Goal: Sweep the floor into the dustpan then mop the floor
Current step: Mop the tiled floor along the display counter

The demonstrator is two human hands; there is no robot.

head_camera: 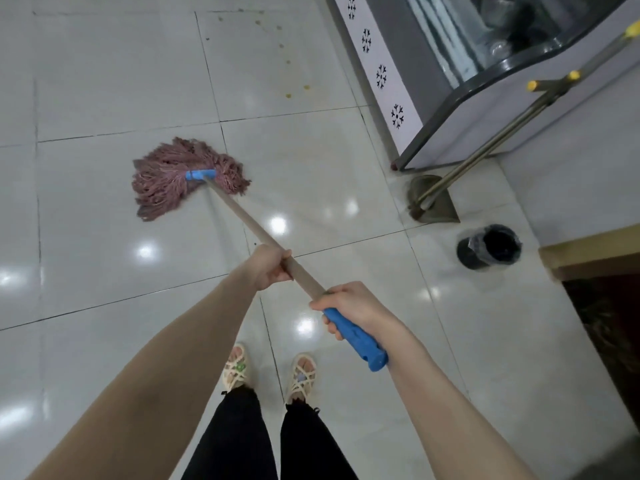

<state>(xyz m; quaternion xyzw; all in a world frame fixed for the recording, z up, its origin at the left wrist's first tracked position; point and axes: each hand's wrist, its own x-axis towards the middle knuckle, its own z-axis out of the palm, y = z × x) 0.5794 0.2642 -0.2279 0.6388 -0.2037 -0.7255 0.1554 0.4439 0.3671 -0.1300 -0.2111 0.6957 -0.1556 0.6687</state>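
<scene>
A mop with a reddish string head and a blue clamp lies spread on the glossy white tile floor, left of centre. Its wooden handle runs down and right to a blue end grip. My left hand grips the wooden shaft partway up. My right hand grips the handle where the wood meets the blue grip. The dustpan stands on the floor at the right, with the broom leaning over it against a cabinet.
A glass-fronted display cabinet stands at the upper right. A small black lined bin sits below the dustpan. A wooden counter edge is at the right. Small yellowish spots dot the far tiles. My sandalled feet are below.
</scene>
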